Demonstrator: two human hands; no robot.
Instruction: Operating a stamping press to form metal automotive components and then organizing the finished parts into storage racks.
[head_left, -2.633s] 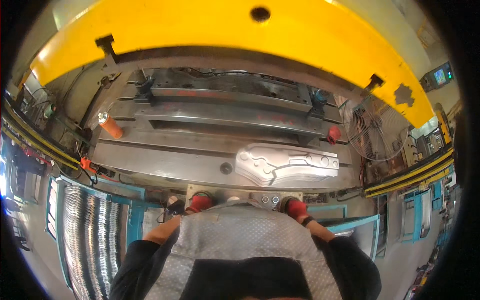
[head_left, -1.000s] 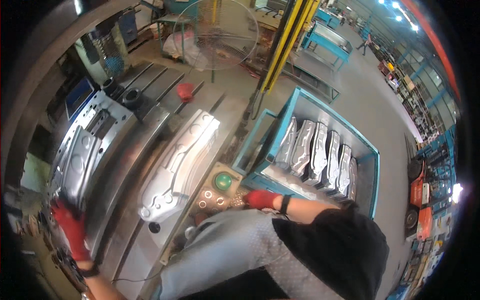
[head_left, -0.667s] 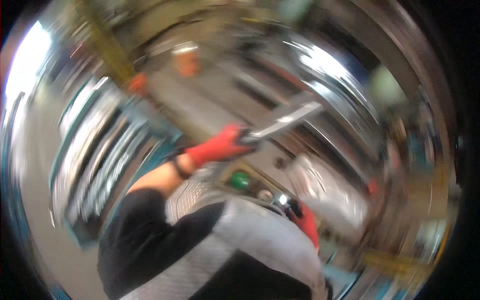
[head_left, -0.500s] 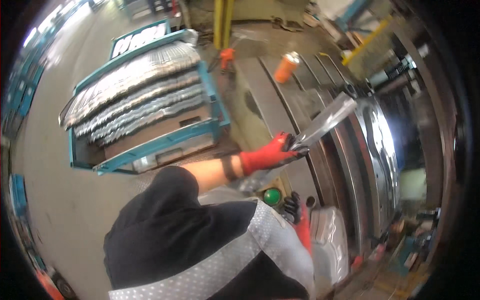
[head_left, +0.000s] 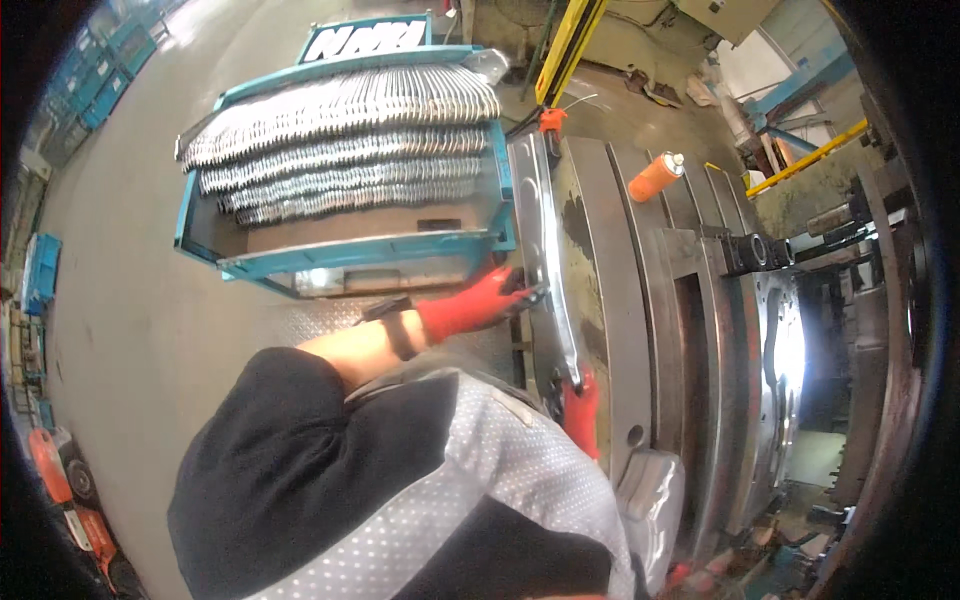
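Note:
A long, shiny stamped metal panel point(head_left: 552, 245) stands nearly edge-on in front of me, beside the steel press bed point(head_left: 620, 330). My left hand point(head_left: 485, 302), in a red glove with dark fingers, is closed on the panel's left edge around its middle. At the near end my right hand point(head_left: 580, 408), gloved the same way, grips the panel's tip; some of its fingers are hidden. Another formed metal panel point(head_left: 650, 510) lies at the near right, close to my right forearm. On the far side of the bed lies an orange spray can point(head_left: 655, 178).
A blue rack point(head_left: 350, 255) at the left holds several rows of stacked metal panels point(head_left: 350, 110). The press die point(head_left: 780, 340) with a bright metal sheet is at the right. A yellow post point(head_left: 572, 50) and an orange-red fitting point(head_left: 551, 120) stand at the back.
The panel has swung from over the press bed leftward toward the rack. My right hand has come onto its near end. The green button seen before is now hidden, and my view has turned.

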